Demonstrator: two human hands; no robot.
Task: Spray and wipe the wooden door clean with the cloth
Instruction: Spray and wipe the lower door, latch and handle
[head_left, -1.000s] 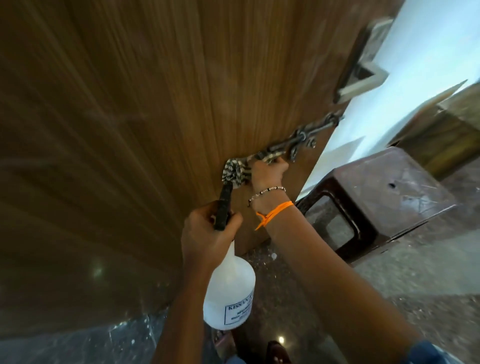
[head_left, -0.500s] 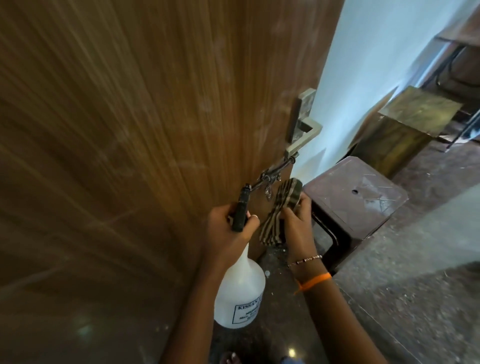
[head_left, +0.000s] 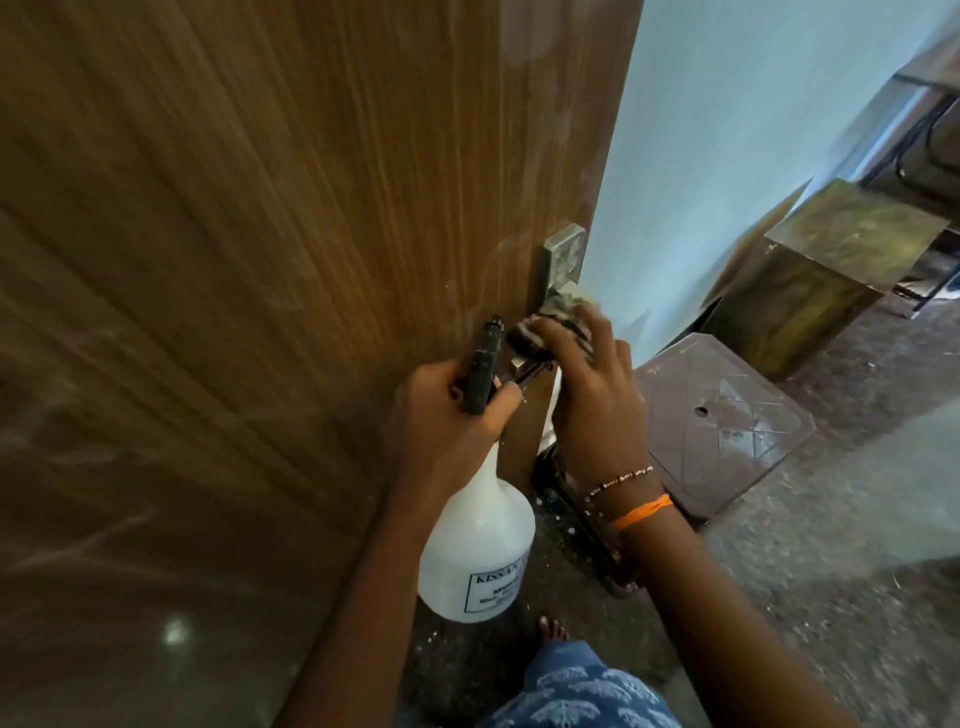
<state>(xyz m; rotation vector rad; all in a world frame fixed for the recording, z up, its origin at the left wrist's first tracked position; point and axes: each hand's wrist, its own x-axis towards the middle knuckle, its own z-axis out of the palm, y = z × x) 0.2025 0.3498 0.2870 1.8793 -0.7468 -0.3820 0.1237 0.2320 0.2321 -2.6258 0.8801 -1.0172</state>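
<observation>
Left grip (head_left: 457, 415) curled round spray bottle (head_left: 480, 545) | right grip (head_left: 587, 384) presses cloth (head_left: 563, 312) on handle (head_left: 563, 260) just above | door (head_left: 260, 260) streaked, wiping seemingly unfinished

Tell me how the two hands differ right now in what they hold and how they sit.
The left hand grips the black trigger head of the white spray bottle, which hangs below it; the right hand presses the striped cloth onto the door handle. The left hand's fingers curl tight, while the right hand's spread over the cloth. The left wrist is bare; the right wears a beaded bracelet and an orange thread. Both work at the wooden door near its edge.
</observation>
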